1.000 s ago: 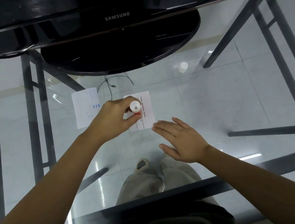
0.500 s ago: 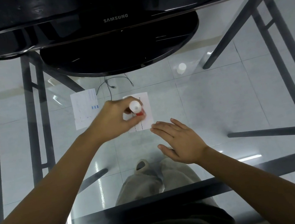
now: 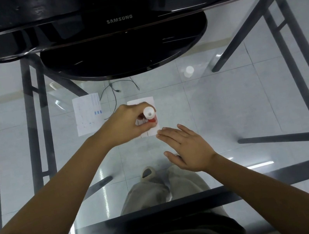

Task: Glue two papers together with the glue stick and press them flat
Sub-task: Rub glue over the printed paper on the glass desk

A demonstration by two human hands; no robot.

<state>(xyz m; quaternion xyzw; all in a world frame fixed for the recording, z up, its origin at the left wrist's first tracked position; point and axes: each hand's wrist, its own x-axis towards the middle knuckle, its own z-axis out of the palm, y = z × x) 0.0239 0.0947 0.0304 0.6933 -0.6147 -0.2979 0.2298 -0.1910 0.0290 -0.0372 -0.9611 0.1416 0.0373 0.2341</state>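
While the left hand (image 3: 128, 123) pinches the glue stick (image 3: 150, 116) onto paper (image 3: 140, 101), the right hand (image 3: 188, 150) (grip spread) lies at its corner.

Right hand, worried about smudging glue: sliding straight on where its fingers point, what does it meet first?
Probably the small paper, at its near corner just ahead of the right hand; depth unclear.

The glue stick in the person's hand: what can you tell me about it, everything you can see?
The glue stick is a small tube, plastic by its look, with a white round end facing the camera and a red body below. It stands nearly upright, leaning slightly, over the small white paper on the glass table. The left hand grips it, fingers and thumb curled round its side. Whether its lower end touches the paper is hidden.
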